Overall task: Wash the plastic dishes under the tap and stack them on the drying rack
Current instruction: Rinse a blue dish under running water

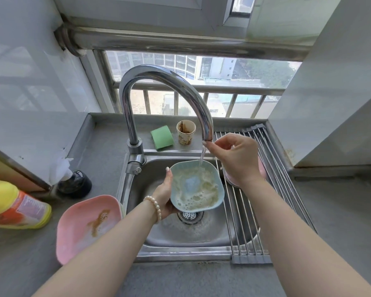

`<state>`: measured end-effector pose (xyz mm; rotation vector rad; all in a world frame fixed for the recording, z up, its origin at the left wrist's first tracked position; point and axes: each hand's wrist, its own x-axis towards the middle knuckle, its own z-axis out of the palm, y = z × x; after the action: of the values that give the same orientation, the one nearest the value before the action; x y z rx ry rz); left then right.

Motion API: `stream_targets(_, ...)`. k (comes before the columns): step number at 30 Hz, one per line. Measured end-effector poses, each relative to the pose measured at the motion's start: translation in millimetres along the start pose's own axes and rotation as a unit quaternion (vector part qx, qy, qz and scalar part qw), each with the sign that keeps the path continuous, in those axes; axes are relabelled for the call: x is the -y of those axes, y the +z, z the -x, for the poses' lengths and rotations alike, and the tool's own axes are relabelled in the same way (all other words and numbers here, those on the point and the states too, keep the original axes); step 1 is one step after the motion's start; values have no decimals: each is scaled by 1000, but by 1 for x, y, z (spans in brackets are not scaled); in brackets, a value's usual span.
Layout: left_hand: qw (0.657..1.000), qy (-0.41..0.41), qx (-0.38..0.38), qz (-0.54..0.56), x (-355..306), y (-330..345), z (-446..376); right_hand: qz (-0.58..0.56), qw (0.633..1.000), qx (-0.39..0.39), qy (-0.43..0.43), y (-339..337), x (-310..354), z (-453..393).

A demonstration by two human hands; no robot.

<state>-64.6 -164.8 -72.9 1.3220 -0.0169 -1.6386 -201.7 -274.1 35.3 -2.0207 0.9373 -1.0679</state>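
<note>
Left hand (163,194) grips sudsy blue dish (196,186) over the sink (180,236), water from tap (159,82) running in. Right hand (237,158) curled at the spout. Pink dish (84,226) on counter, another pink dish (262,170) on rack (263,211).

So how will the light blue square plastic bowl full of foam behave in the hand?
The light blue square plastic bowl is probably slippery, since foam coats it. Likely light: the left hand alone holds it. Water pooling inside may make it tip.

Pearl bracelet (153,205), bare forearms
</note>
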Motion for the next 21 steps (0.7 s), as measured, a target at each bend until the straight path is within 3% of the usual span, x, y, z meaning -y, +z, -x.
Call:
stream_targets(7, 999, 13, -1, 29, -8, -3, -6, -7, 1000, -13, 3, -3, -9, -14)
stream_targets(10, 999, 18, -15, 32, -7, -3, -8, -20, 998, -44, -28, 8, -14, 4)
stream_targets(12, 999, 19, -28, 30, -5, -4, -9, 2, 999, -26, -21, 23, -20, 33)
stream_targets(14, 999, 23, -36, 27, -4, -3, -8, 78, 994, 81, -2, 37, -33, 60)
stream_targets(15, 999, 26, -38, 25, -3, -3, -8, 169, 972, 160, 5, 43, -40, 69)
stream_targets(17, 999, 33, -36, 0, 0, -3, -7, 339, 890, 301, 53, 57, -49, 77)
stream_targets(19, 999, 28, -28, -19, 5, -2, -7, 399, 837, 360, 104, 69, -49, 74)
stream_targets(21, 999, 20, -9, -28, 10, 0, -9, 393, 827, 384, 118, 82, -45, 67)
